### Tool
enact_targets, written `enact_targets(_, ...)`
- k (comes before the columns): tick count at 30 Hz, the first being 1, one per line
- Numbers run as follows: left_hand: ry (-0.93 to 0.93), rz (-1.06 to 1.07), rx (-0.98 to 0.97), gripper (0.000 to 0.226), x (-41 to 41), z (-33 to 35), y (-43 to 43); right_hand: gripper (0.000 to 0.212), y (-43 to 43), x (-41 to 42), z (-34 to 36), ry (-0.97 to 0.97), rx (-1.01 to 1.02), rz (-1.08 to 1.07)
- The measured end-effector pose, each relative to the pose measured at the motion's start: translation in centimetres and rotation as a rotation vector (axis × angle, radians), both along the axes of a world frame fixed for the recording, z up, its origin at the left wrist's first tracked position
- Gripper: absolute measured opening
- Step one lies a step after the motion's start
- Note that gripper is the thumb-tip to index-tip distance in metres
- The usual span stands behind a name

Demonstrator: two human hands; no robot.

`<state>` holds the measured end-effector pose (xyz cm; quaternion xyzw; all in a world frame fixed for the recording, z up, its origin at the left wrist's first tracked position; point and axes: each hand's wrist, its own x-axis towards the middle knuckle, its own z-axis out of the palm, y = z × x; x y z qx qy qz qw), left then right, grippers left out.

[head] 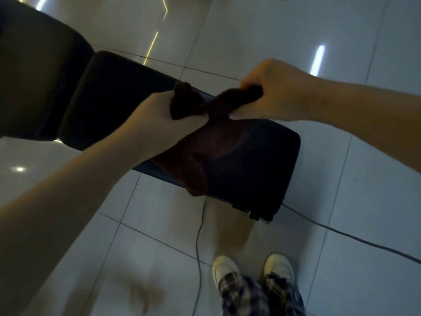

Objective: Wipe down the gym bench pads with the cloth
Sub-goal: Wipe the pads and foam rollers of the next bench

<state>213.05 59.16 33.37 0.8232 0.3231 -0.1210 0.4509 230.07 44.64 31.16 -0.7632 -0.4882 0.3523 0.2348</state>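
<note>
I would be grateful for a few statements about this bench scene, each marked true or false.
1. The left hand and the right hand both grip the cloth. True.
2. The cloth lies spread flat on the floor. False: it is held up over the seat pad.
3. The cloth is white. False: it is dark brown.
4. A thin cable runs across the tiles. True.
5. The person is barefoot. False: white shoes show.
</note>
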Motion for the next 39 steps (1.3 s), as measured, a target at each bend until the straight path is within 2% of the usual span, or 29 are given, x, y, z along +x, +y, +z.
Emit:
enact_targets(3,0.155,0.008,-0.274,0.038,-1.3,0.5,2.1,0.011,2.1,0.2,0.4,0.158,-0.019,-0.067)
enact_targets(5,0.24,-0.014,-0.35,0.052,-2.5,0.9,4.3,0.006,4.0,1.0,1.1,0.239,-0.037,-0.079)
enact_targets(7,0.272,0.006,-0.399,0.056,-3.5,1.0,6.4,0.006,6.1,1.5,1.3,0.282,-0.08,-0.046)
enact_targets(10,0.221,0.076,-0.421,0.056,-4.3,0.5,8.8,0.013,9.6,1.5,0.3,0.313,-0.123,-0.027)
enact_targets(14,0.098,0.392,-0.256,0.049,-5.1,-2.1,11.7,0.012,14.4,0.9,-2.6,0.379,-0.13,-0.068)
enact_targets(16,0.027,0.513,-0.123,0.046,-5.7,-3.9,13.2,0.016,16.8,0.6,-4.5,0.303,-0.118,-0.06)
enact_targets(18,-0.004,0.554,0.122,0.044,-6.6,-6.2,14.9,0.025,19.3,0.0,-6.7,0.161,-0.057,-0.097)
enact_targets(21,0.015,0.532,0.462,0.063,-8.8,-9.5,17.6,0.054,23.4,-2.7,-9.4,-0.046,0.123,-0.092)
enact_targets(23,0.139,0.397,0.582,0.094,-10.0,-10.9,18.9,0.07,25.2,-5.7,-11.1,-0.132,0.241,-0.024)
enact_targets(25,0.382,0.204,0.601,0.128,-10.9,-12.1,19.7,0.089,26.3,-9.3,-13.3,-0.228,0.15,0.025)
enact_targets(27,0.591,0.06,0.599,0.142,-11.6,-13.5,20.1,0.102,26.7,-12.8,-15.8,-0.34,0.011,0.056)
enact_targets(28,0.638,0.012,0.604,0.148,-11.7,-14.4,20.2,0.104,26.7,-14.2,-17.1,-0.389,0.002,0.06)
enact_targets(30,0.672,-0.026,0.617,0.158,-11.6,-15.9,20.0,0.101,27.0,-16.0,-19.5,-0.525,0.068,0.04)
enact_targets(34,0.632,0.017,0.597,0.161,-11.5,-16.9,19.7,0.072,26.6,-15.8,-21.8,-0.704,0.307,0.025)
enact_targets(36,0.622,0.001,0.594,0.162,-11.7,-16.9,19.8,0.064,26.0,-14.8,-22.3,-0.717,0.428,0.133)
enact_targets(39,0.64,-0.006,0.577,0.164,-11.7,-17.0,19.8,0.06,24.3,-12.8,-23.2,-0.773,0.492,0.375)
